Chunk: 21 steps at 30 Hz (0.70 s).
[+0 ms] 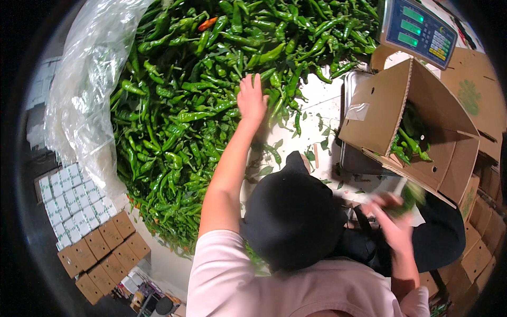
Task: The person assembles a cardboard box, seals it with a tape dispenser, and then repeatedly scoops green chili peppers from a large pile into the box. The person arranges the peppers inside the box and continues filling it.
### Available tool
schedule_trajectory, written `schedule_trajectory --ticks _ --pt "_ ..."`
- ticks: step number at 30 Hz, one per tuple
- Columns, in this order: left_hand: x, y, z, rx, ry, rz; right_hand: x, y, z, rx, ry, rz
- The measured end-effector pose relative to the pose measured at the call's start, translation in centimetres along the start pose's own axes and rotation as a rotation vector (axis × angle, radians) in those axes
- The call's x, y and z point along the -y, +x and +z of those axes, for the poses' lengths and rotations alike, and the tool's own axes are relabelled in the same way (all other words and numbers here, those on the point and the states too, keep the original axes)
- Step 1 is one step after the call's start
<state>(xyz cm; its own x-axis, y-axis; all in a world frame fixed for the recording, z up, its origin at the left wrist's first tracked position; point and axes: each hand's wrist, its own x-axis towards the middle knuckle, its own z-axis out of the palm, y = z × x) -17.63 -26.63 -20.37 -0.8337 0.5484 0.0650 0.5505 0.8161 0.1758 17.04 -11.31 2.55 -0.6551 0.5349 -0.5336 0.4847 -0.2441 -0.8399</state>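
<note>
My left hand (252,101) lies on a broad heap of green chili peppers (194,115), its fingertips beside a long pepper; whether it grips one is hidden. At the right, my right hand (390,222) is motion-blurred and holds blurred green peppers (412,197) just below an opened cardboard box (376,107). The box lies tilted, its opening towards me, with a few green peppers (410,142) inside. Under it shows the metal platform (350,158) of a weighing scale.
The scale's lit display (420,31) stands at the upper right. Clear plastic sheeting (87,95) edges the heap at left. Loose leaves (266,170) litter the white surface. Stacked white boxes (75,202) and brown cartons (105,249) stand lower left. A black cap (297,214) blocks the middle.
</note>
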Motion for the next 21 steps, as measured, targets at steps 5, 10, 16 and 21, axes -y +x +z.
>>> schedule_trajectory --ticks 5,10,16,21 --pt "0.2 3.4 1.5 -0.012 0.215 0.049 3.4 -11.7 -17.2 -0.612 0.072 -0.560" --pt "0.8 3.8 1.0 -0.034 0.036 0.094 -9.2 -19.3 -29.5 -1.215 0.478 -0.213" --pt "1.1 -1.2 -3.9 -0.020 -0.530 -0.151 -37.1 -20.9 -22.1 -1.095 0.848 0.648" --pt "-0.8 -3.9 -13.9 0.205 -1.519 -0.407 -41.3 -20.1 -19.4 -1.180 0.887 0.585"
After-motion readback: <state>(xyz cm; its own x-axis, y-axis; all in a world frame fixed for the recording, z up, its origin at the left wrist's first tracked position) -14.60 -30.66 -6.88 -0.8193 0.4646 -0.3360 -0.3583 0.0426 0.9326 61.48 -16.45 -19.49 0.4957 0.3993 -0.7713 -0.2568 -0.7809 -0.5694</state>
